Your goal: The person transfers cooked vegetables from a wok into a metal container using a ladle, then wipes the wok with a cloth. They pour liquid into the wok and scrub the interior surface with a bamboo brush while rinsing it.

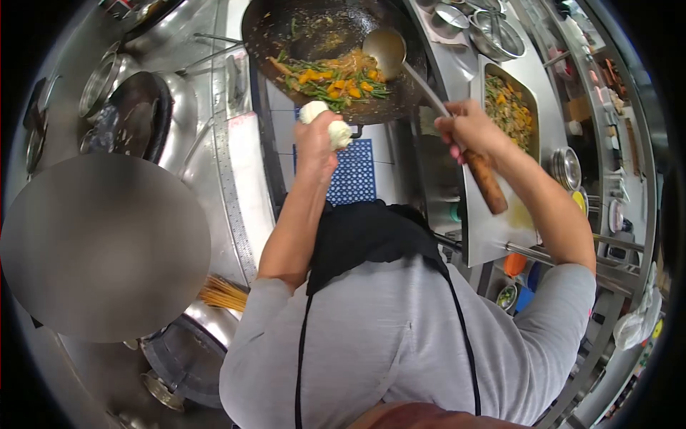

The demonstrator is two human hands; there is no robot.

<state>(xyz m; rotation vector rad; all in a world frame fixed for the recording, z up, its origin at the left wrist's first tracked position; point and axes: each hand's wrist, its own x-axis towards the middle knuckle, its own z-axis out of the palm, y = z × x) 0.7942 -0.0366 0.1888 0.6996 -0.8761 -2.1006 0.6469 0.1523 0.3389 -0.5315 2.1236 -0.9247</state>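
My left hand (312, 151) is closed around a bunched white cloth (339, 134) at the near edge of a large dark wok (321, 21); the grip on the wok itself is hidden. My right hand (471, 132) is wrapped around the long handle of a ladle (384, 51), its wooden end sticking out below the fist. The ladle's metal bowl rests in the wok beside the food. Cut green vegetables, orange pieces and thin brownish strands make up the stir-fry (336, 80), gathered in the wok's near half.
To the right, a metal tray (536, 107) of similar mixed food sits on the steel counter, with metal bowls (495, 36) behind it. Another dark wok (153, 118) stands on the left. A blue perforated mat (355, 171) lies on the tiled floor below. Long thin sticks (223, 294) lie lower left.
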